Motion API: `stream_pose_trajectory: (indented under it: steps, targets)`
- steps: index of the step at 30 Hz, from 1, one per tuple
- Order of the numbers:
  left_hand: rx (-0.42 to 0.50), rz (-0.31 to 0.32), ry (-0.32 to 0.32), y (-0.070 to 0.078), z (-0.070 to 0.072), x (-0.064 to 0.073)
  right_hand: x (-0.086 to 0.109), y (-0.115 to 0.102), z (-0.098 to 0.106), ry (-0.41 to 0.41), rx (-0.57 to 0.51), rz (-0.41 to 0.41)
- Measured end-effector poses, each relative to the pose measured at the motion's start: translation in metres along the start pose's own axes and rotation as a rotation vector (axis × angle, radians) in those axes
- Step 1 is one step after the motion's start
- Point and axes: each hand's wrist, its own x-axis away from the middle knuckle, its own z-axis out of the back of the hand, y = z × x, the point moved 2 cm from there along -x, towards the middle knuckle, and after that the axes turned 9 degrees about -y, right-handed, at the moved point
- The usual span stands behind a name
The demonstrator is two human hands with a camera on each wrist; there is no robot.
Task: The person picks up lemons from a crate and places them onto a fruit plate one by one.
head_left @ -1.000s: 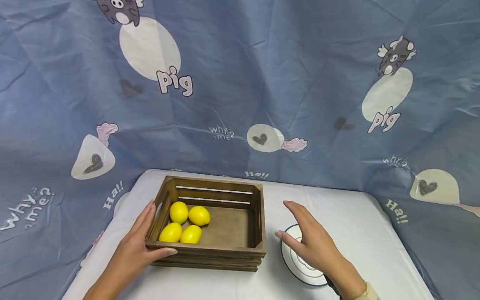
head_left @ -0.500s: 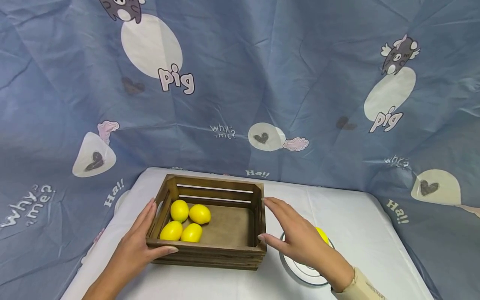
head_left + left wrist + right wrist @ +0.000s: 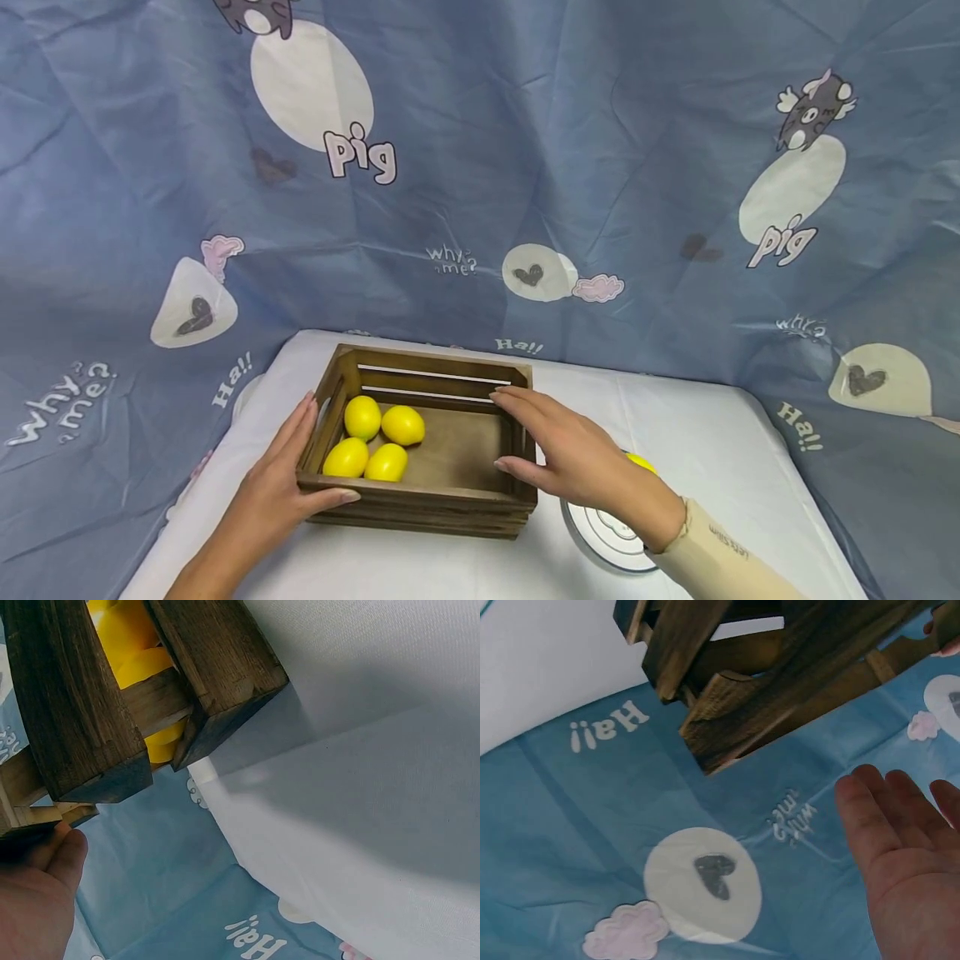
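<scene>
In the head view, a dark wooden slatted crate (image 3: 420, 508) holds several yellow lemons (image 3: 403, 426) at its left end. My left hand (image 3: 273, 492) rests at the crate's front left corner, fingers straight along the left wall and thumb across the front. The left wrist view shows that hand (image 3: 41, 900) close against the wood (image 3: 75, 690). Above the crate's right end hovers my right hand (image 3: 573, 454), fingers extended, thumb apart, holding nothing. Its palm (image 3: 922, 900) faces the camera in the right wrist view, below the crate (image 3: 802, 682).
To the right of the crate, a white plate (image 3: 611, 542) with a dark rim lies partly under my right forearm. A yellow lemon (image 3: 641, 461) peeks out behind that wrist. White cloth (image 3: 712, 467) covers the table, and a blue printed sheet (image 3: 450, 192) hangs behind it.
My right hand has moved left from above the plate to over the crate's right end. The lemon behind the right wrist has come into view. The left hand stays at the crate's corner.
</scene>
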Motion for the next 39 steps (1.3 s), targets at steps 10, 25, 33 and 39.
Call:
stream_pose_trajectory:
  steps: [10,25,33,39]
  targets:
    - [-0.002,0.013,-0.01,0.0,0.002,0.0,-0.028,-0.008,-0.003,-0.101,0.005,0.099]
    - [-0.005,-0.011,0.018,-0.001,0.002,-0.001,-0.068,-0.014,-0.007,-0.24,0.021,0.159]
    - [-0.002,-0.004,0.011,-0.002,0.001,0.0,-0.094,-0.016,-0.02,-0.312,0.038,0.145]
    - [0.012,0.013,-0.012,-0.001,0.001,-0.001,-0.11,-0.022,-0.027,-0.377,0.039,0.127]
